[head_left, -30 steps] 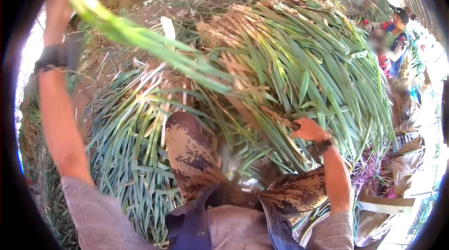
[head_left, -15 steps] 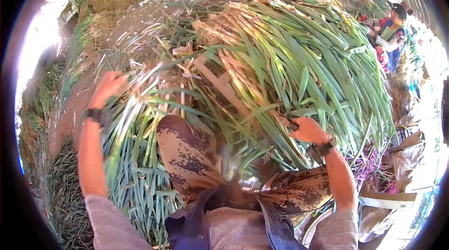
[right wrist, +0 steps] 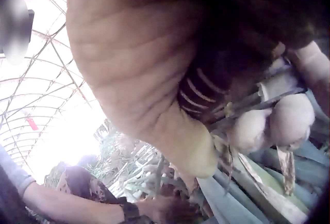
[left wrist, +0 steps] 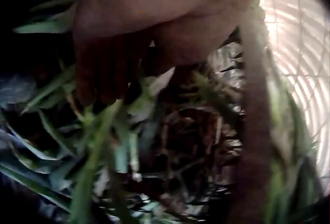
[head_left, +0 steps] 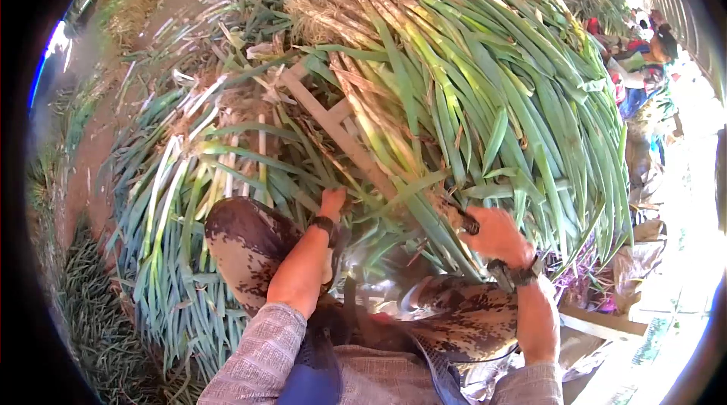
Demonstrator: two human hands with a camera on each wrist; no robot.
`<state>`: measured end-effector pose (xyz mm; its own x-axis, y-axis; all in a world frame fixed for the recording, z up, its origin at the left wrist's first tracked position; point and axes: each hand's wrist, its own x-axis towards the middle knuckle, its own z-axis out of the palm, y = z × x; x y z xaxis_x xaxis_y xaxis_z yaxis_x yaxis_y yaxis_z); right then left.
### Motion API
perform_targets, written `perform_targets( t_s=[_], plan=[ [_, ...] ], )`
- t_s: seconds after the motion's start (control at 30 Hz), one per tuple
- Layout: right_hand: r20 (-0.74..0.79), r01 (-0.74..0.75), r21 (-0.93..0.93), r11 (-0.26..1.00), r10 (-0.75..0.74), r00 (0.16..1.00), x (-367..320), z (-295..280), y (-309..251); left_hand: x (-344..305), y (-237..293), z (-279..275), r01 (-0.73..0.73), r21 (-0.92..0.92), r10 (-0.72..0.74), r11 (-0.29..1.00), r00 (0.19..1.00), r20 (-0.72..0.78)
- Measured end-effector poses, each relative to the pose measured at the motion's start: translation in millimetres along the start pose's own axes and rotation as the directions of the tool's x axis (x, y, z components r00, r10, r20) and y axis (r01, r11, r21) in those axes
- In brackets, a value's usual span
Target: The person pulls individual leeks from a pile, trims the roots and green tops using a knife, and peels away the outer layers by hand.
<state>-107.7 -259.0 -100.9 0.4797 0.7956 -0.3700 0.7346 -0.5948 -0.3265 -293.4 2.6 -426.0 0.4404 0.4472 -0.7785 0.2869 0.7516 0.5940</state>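
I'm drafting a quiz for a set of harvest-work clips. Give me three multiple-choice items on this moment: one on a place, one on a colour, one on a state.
1. Where is the left hand? A raised overhead; B among the green leaves by the knee; C on bare ground.
2. The trousers are: A plain blue; B red; C brown-blotched.
3. The right hand is: A gripping a dark ridged handle; B flat, open; C out of view.
B, its fingers dip into leaves; C, blotches show on both legs; A, fingers curl round it.
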Motion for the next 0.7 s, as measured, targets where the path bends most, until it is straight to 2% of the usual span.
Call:
perform_targets(
  t_s=[0.03, 0.07, 0.13, 0.2, 0.23, 0.27, 0.37, 0.43, 0.5, 0.63, 0.7],
  plan=[
    [0.074, -0.057, -0.019, 0.998, 0.058, 0.996, 1.2, -2.0, -0.6, 6.2, -9.9, 3.3, 0.089, 0.100, -0.080, 0.991, 0.993, -0.089],
    [0.143, -0.110, -0.044, 0.993, 0.115, 0.983, 4.0, -3.9, -1.8, 14.4, -14.9, 3.6, 0.099, 0.083, -0.092, 0.992, 0.992, -0.084],
    [0.172, -0.069, -0.040, 0.997, 0.074, 0.982, 6.1, -1.0, 2.3, 28.8, -19.0, -0.7, 0.077, 0.101, -0.063, 0.992, 0.989, -0.137],
    [0.207, -0.074, -0.011, 0.997, 0.074, 0.976, 9.4, 1.1, 4.9, 41.1, -17.2, 4.0, -0.014, -0.093, 0.001, 0.996, 0.991, -0.134],
    [0.170, -0.023, -0.006, 1.000, 0.023, 0.985, 10.1, 7.2, 13.3, 46.7, -12.7, 9.3, -0.033, -0.212, 0.011, 0.977, 0.994, -0.106],
    [0.130, 0.030, -0.004, 1.000, -0.029, 0.991, 11.9, 13.0, 21.8, 55.4, -10.6, 10.4, -0.025, -0.198, 0.013, 0.980, 0.998, -0.062],
    [0.147, 0.009, 0.028, 1.000, -0.013, 0.989, 16.7, 11.6, 25.4, 62.0, -5.8, 9.1, -0.038, -0.262, 0.053, 0.964, 0.997, 0.051],
    [0.131, 0.048, 0.022, 0.999, -0.051, 0.990, 19.0, 11.5, 27.0, 66.0, -15.2, 6.6, -0.113, -0.293, 0.106, 0.949, 0.994, -0.039],
    [0.171, 0.050, 0.031, 0.998, -0.054, 0.984, 21.5, 12.9, 28.9, 46.4, -3.0, 11.6, -0.106, -0.346, 0.079, 0.932, 0.993, -0.090],
    [0.112, 0.072, 0.069, 0.995, -0.079, 0.991, 21.7, 8.2, 19.7, 28.0, -2.8, 12.4, -0.183, -0.380, 0.165, 0.906, 0.983, -0.081],
    [0.098, 0.091, 0.063, 0.994, -0.097, 0.990, 20.6, 2.1, 10.6, 17.9, 1.4, 13.7, -0.230, -0.516, 0.232, 0.825, 0.971, -0.062]
  ],
)
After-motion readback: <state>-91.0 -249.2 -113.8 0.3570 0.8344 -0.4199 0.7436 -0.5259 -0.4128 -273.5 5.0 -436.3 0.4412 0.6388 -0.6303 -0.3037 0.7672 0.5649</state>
